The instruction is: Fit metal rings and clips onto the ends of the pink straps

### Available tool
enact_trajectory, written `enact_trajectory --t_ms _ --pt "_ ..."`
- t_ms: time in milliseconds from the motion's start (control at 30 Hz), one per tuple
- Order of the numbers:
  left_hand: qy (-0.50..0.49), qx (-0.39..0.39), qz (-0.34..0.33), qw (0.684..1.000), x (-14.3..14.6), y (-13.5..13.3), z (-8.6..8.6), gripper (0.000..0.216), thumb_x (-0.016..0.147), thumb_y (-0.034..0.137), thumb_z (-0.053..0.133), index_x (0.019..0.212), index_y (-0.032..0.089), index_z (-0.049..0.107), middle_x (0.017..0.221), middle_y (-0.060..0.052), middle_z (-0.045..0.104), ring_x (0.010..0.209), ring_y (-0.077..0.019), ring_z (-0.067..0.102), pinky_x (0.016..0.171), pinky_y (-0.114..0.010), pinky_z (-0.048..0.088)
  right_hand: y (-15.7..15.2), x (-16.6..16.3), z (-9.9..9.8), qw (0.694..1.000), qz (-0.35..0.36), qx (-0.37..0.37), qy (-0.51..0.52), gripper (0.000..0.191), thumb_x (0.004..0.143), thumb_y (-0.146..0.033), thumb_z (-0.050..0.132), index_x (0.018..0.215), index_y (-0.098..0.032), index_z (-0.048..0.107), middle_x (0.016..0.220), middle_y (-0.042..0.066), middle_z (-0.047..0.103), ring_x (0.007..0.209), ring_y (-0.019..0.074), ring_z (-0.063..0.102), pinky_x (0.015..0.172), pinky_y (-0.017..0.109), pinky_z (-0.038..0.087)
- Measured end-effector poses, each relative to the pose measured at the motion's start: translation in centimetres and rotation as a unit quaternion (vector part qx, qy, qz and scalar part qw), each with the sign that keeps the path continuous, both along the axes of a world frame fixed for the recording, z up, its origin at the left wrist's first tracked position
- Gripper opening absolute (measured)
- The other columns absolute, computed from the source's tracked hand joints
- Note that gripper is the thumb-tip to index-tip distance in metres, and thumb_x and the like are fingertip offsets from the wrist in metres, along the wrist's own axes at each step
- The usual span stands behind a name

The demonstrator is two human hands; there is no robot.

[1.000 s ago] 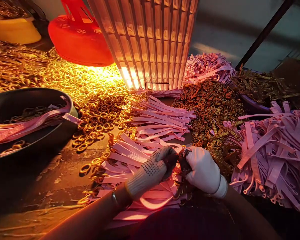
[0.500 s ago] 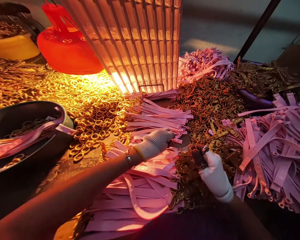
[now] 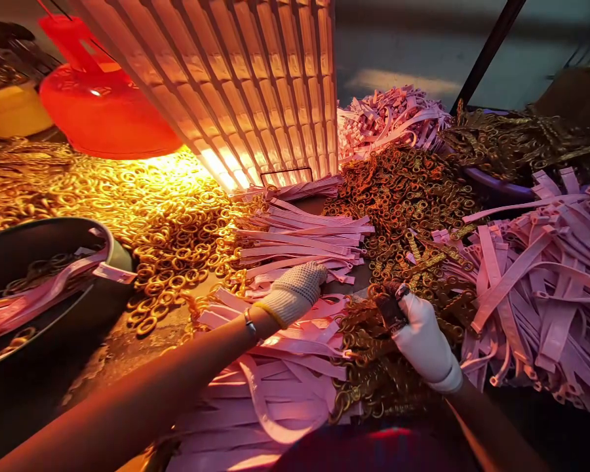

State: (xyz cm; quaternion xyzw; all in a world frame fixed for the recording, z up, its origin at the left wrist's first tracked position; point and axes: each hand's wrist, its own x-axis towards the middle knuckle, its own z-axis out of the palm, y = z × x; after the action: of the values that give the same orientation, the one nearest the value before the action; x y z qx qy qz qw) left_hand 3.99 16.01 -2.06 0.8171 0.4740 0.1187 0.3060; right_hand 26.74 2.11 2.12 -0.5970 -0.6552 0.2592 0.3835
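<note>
My left hand (image 3: 297,295), in a knitted glove with dark dots, hovers at the pink straps (image 3: 295,246) in the middle. Its fingers are curled and turned away, so whatever they hold is hidden. Lower right of it is my right hand (image 3: 423,334), in a white glove with dark-covered fingertips. Thumb and fingers are pressed together over brass-coloured pieces with ring ends (image 3: 373,373); I cannot make out what is pinched. More pink straps (image 3: 255,419) lie spread below my left hand, one of them bent in a loop.
A red lamp (image 3: 108,111) lights a heap of golden rings (image 3: 177,216) at left. Beside it stands a ribbed translucent panel (image 3: 255,85). A dark tub (image 3: 120,262) holds straps and rings. Brass pieces (image 3: 408,190) and a big pile of pink straps (image 3: 545,275) fill the right.
The view has turned slightly, shifting the scene left. My left hand has drawn a little left and toward me, fingers still curled. My right hand stays almost in place, still closed.
</note>
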Motion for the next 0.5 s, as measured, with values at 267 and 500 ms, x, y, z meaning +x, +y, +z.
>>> enact_trajectory --t_ms 267,500 --pt "0.046 0.013 -0.022 0.999 2.0 -1.9 -0.9 0.032 0.077 0.017 0.067 0.109 0.013 0.072 0.098 -0.017 0.072 0.080 -0.0294 0.068 0.075 -0.040 0.054 0.0 -0.7 -0.3 1.000 0.017 -0.009 0.001 0.025 0.087 -0.017 0.054 0.103 -0.023 0.071 0.080 0.002 0.074 0.068 0.0188 0.064 0.078 0.031 0.057" --pt "-0.008 0.005 -0.017 1.000 2.8 -1.3 -1.8 0.044 0.082 0.009 0.058 0.125 0.011 0.066 0.125 -0.018 0.067 0.115 -0.0306 0.063 0.102 -0.043 0.049 0.7 -1.1 -0.4 0.999 0.040 -0.019 0.030 0.023 0.091 -0.024 0.054 0.109 -0.023 0.069 0.093 0.005 0.075 0.087 0.0212 0.070 0.082 0.031 0.055"
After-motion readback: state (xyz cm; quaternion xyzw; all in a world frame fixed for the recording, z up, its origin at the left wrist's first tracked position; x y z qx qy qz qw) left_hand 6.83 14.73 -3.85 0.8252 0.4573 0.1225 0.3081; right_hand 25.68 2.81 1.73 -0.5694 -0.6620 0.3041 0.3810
